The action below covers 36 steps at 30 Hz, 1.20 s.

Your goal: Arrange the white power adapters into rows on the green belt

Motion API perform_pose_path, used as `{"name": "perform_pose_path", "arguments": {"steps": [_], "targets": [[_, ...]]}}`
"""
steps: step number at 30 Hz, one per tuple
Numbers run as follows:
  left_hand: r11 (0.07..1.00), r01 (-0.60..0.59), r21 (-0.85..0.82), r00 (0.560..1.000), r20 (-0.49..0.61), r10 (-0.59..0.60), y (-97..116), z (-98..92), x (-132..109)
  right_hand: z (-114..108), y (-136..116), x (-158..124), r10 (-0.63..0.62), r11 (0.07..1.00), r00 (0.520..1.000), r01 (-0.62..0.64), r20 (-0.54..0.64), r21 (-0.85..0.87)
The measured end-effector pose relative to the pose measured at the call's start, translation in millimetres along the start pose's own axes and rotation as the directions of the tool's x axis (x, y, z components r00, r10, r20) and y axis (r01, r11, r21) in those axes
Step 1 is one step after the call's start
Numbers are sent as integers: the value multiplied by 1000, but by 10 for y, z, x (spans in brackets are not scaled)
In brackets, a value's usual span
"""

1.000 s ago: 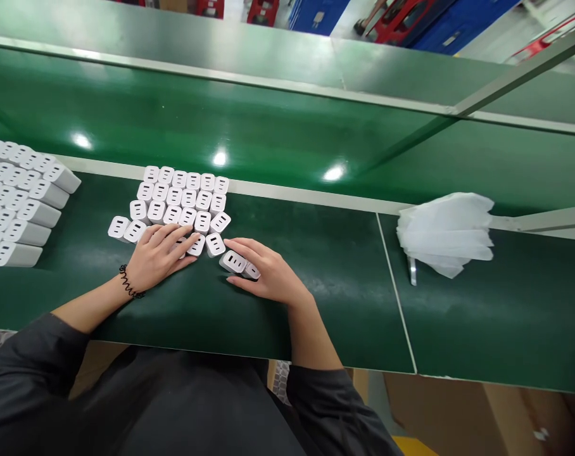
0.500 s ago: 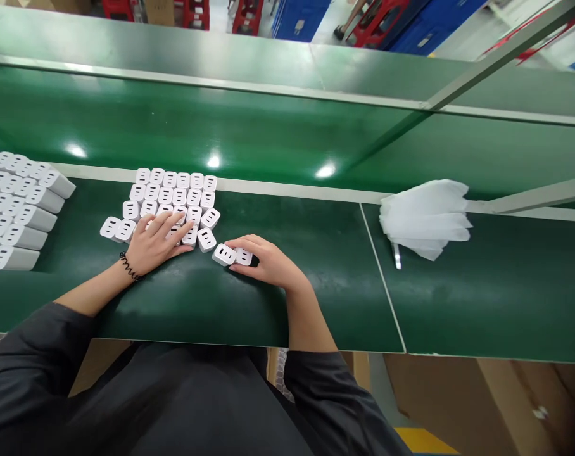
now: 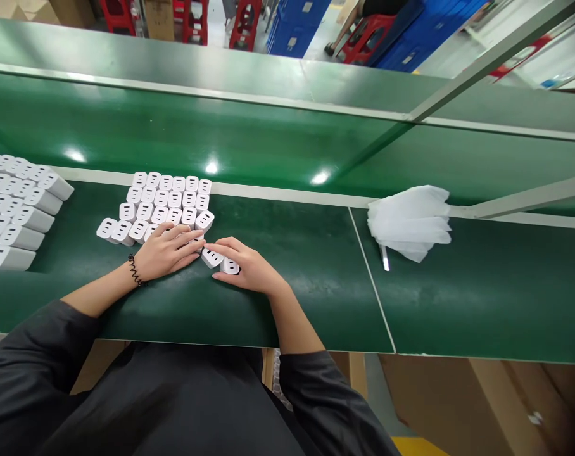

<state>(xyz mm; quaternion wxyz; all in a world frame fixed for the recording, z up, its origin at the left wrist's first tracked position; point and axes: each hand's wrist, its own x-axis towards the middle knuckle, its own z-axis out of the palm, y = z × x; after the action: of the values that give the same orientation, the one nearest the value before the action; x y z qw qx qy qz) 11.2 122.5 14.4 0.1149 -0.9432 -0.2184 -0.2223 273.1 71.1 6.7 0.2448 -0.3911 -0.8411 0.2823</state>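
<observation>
The left hand lies over the front row of a block of white chargers, its fingers stretched out and gripping nothing. The right hand has its thumb and fingers closed around two chargers at the right end of that row; its forefinger tip is right by the left hand's fingertips. The block stands on the green worktop, near the pale strip along its back. A larger group of chargers stands well apart to the left, and thin white sheets lie to the right.
</observation>
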Motion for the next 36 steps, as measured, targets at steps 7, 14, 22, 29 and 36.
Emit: {"name": "perform_pose_path", "arguments": {"steps": [7,14,22,29,36], "targets": [[1000,6,-26,999,-42,-7,9,-30,-21,105,-22,30,-66,992,994,55,-89,-118],[994,31,-103,997,-69,-38,-13,-33,-83,146,174,127,176,972,930,-216,-322,-94],[997,4,-73,994,-108,-12,-26,-62,-86,95,284,182,195,980,936,-194,-293,33],[996,41,-74,994,-101,-48,37,-77,-117,-148,250,53,264,965,947,-259,-183,48],[996,69,-62,988,-133,-77,59,-41,-132,6,-38,116,163,987,983,-162,-87,17]]}}
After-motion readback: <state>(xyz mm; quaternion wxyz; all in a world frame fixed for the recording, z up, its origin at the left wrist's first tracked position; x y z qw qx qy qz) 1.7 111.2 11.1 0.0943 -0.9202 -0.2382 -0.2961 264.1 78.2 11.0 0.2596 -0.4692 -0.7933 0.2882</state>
